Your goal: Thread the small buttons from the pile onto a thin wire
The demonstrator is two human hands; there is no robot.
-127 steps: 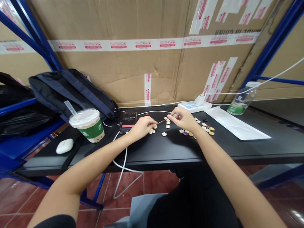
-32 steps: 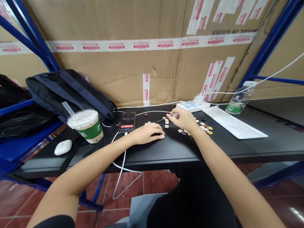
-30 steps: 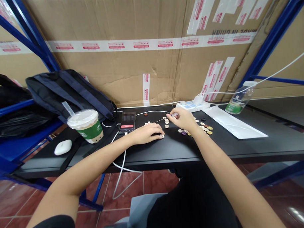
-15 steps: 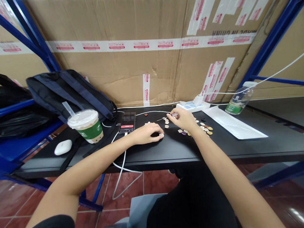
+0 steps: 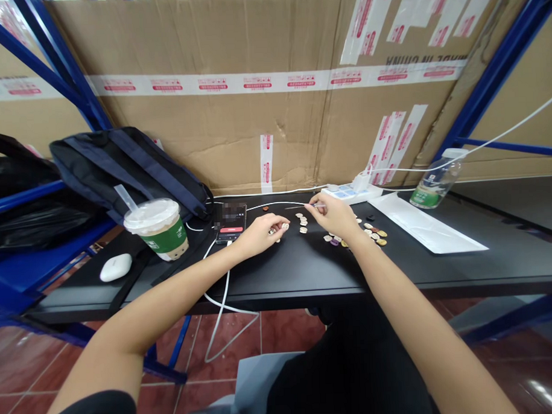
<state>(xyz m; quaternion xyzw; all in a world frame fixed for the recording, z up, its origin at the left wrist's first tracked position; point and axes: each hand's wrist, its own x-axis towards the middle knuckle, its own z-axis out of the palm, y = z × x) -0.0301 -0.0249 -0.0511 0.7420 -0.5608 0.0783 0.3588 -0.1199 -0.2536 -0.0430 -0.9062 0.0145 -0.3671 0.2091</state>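
Observation:
My left hand [image 5: 264,233] is raised a little over the black table, a small pale bead [image 5: 284,226] pinched between thumb and fingertips. A few pale pieces show beneath that hand, partly hidden by it. My right hand [image 5: 333,214] grips a thin pointed tool [image 5: 319,205], whose needle-like tip points left toward my left hand. Between the two hands lies a short column of pale beads [image 5: 302,223]. A loose group of cream, yellow and purple pieces [image 5: 374,234] lies to the right, partly behind my right wrist.
Left of my hands are a phone [image 5: 231,223] with a white cable, a lidded cup [image 5: 161,232], a white case [image 5: 116,268] and a backpack [image 5: 139,169]. Rightward are a power strip [image 5: 350,193], a white packet [image 5: 428,223] and a bottle [image 5: 438,180]. Cardboard [image 5: 210,131] stands behind.
My left hand has lifted and shifted slightly left, carrying the bead up from the table. The tool in my right hand has swung to a flatter angle, its tip higher.

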